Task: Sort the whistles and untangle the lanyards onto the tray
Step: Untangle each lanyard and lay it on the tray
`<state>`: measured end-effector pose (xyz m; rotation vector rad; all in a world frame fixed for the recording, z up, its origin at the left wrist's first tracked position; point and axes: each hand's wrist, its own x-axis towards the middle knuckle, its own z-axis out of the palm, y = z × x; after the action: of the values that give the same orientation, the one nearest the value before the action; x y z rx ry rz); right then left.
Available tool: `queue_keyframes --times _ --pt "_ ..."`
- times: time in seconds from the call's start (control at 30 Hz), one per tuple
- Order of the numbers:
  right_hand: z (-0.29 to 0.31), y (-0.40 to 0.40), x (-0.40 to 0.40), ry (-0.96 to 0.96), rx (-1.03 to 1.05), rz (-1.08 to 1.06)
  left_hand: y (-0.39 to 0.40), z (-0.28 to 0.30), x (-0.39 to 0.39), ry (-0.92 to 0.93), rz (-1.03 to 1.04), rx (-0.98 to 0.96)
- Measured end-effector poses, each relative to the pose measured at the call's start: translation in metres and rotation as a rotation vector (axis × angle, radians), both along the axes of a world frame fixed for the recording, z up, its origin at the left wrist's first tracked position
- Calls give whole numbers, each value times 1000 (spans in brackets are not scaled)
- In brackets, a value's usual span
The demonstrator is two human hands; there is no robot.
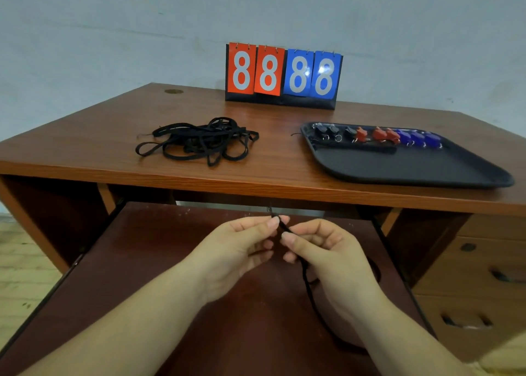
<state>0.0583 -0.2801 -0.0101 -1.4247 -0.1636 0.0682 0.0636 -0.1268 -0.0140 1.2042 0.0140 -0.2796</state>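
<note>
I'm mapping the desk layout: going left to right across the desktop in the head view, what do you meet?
Tangled lanyards → black whistles → red whistles → blue whistles, all the whistles in a row on the tray.

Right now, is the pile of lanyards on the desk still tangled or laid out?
Tangled. The black lanyards lie in one heap of crossing loops on the desk, left of the tray.

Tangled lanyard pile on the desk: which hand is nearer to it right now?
Left. The left hand is below and slightly right of the lanyard pile; the right hand sits farther right. Both pinch one black lanyard.
</note>
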Motion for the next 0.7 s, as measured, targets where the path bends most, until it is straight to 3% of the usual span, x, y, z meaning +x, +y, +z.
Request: queue_keyframes --times 0.13,0.37,0.47,0.57,0.7 --pt "-3 1 -1 -53 -147 -28 -4 -1 -1 -40 13 -40" --pt "-8 -3 2 -251 -617 -1 -3 9 3 23 156 -389" --pt "-6 -6 5 -333 -736 17 0 13 6 11 200 -438" --pt "-2 -12 6 -331 -813 96 6 14 7 -67 236 -277" --pt "0 -27 16 -228 -869 201 16 9 12 -323 260 261"
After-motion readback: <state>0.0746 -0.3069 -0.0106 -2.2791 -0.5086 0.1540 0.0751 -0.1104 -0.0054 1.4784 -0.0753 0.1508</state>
